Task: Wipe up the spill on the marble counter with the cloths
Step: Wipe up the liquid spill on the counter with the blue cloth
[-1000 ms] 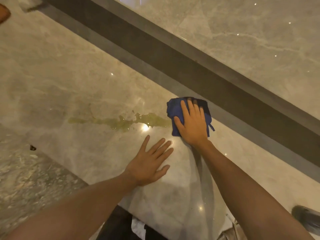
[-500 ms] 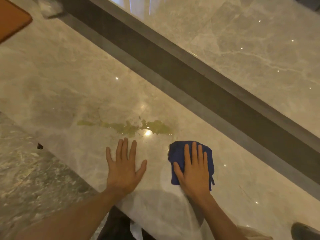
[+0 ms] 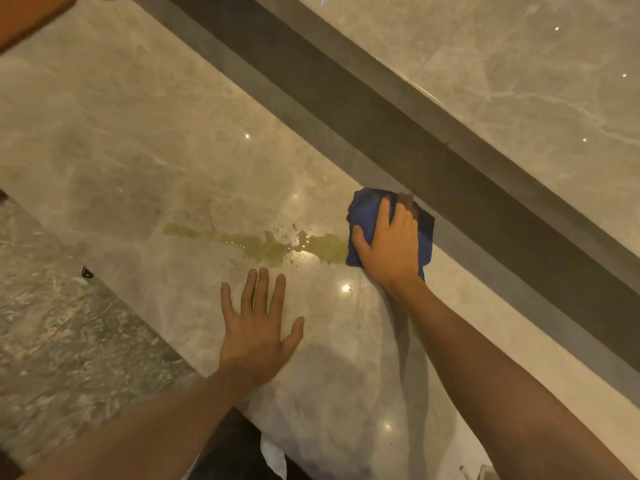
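Head view: the marble counter (image 3: 145,140) is seen from above, and the yellow-green spill (image 3: 263,245) lying on it is taken as the landmark. The spill is stretched as a thin irregular streak, with small droplets scattered around its wider right part. A folded blue cloth (image 3: 367,216) is located at the right end of the spill, its near-left corner touching the liquid's edge. The cloth is pressed flat to the counter by the right hand (image 3: 391,247), whose fingers are laid on top with the thumb hooked over the cloth's left edge. The left hand (image 3: 258,327) is placed palm down just nearer than the spill, fingers spread, with nothing gripped. Beyond the spill, a dark recessed band (image 3: 381,109) is seen between the counter and a raised marble ledge (image 3: 519,64).
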